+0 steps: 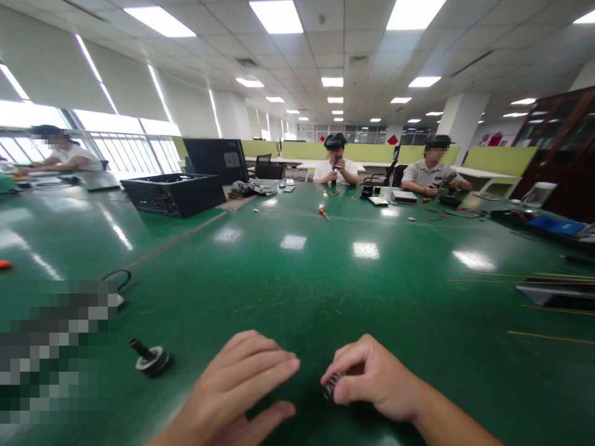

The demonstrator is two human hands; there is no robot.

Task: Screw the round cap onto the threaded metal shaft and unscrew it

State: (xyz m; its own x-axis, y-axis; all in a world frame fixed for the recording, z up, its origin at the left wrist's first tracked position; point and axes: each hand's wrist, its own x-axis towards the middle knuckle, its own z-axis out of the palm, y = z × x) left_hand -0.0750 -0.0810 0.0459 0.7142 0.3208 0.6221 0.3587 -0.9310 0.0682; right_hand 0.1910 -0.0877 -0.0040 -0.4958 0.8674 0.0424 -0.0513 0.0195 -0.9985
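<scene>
Pinching one metal part (331,387), right hand (372,378), one knob (151,359)

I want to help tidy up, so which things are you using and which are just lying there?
In use: metal part, pinched in the right hand; left hand flat on the table beside it; maybe the black knob nearby.
Lying about: computer case, screwdriver, cable, monitor.

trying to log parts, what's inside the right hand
In the right hand, a small ribbed metal part peeks out between thumb and fingers. The rest is covered by the curled fingers.
</scene>
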